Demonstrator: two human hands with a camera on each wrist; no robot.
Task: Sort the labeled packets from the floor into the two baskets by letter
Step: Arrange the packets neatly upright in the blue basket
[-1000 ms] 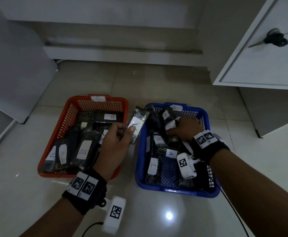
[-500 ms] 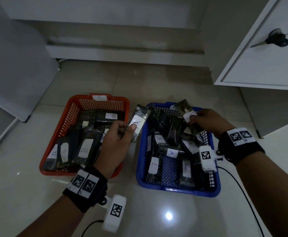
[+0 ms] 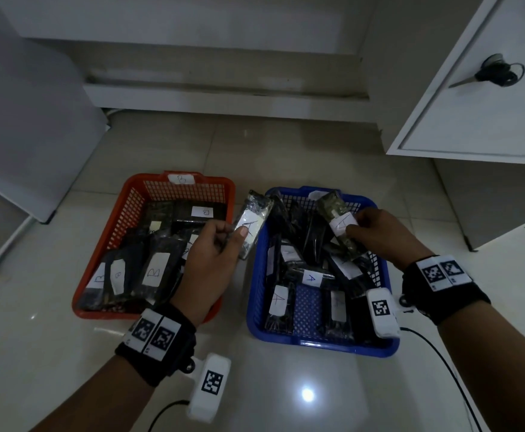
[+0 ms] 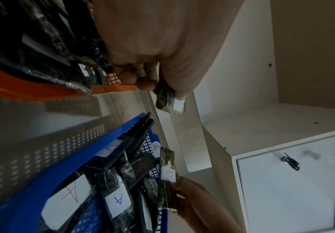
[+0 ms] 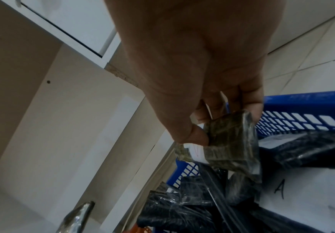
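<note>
Two baskets stand side by side on the floor: an orange basket (image 3: 105,244) tagged B and a blue basket (image 3: 255,294) tagged A, both holding several dark packets with white labels. My left hand (image 3: 220,244) pinches a packet labelled A (image 3: 252,224) between thumb and fingers, over the gap between the baskets. That packet (image 4: 170,100) shows edge-on in the left wrist view. My right hand (image 3: 376,232) pinches a greenish packet labelled A (image 3: 336,219) above the blue basket's far right part; the right wrist view shows that packet (image 5: 230,141) under my thumb.
A white cabinet door (image 3: 479,98) with a key in its lock (image 3: 498,73) stands open at the right, over the floor beyond the blue basket. A white panel (image 3: 24,126) leans at the left. Pale floor tiles (image 3: 286,151) lie between the baskets and the back ledge.
My right hand has come up out of the blue basket with the greenish A packet and turned its label up. My left hand has held its A packet nearly still.
</note>
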